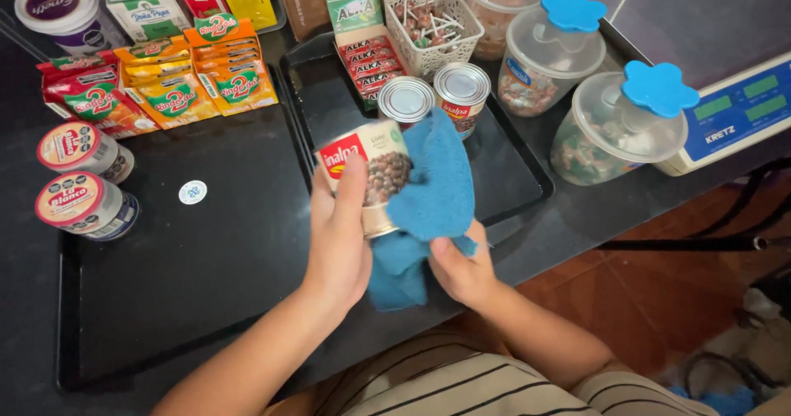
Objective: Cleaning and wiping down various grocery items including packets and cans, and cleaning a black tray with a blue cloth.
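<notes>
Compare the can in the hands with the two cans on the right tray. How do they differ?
The held can is lifted above the counter and tilted, gripped by the left hand; the two tray cans stand upright on the black tray. The held can is partly covered by a blue cloth that the right hand presses on it; the tray cans are uncovered and untouched. All three look like similar metal cans with red and white labels.

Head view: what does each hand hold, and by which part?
Left hand wraps the can's side; right hand pinches the blue cloth's lower edge.
</notes>
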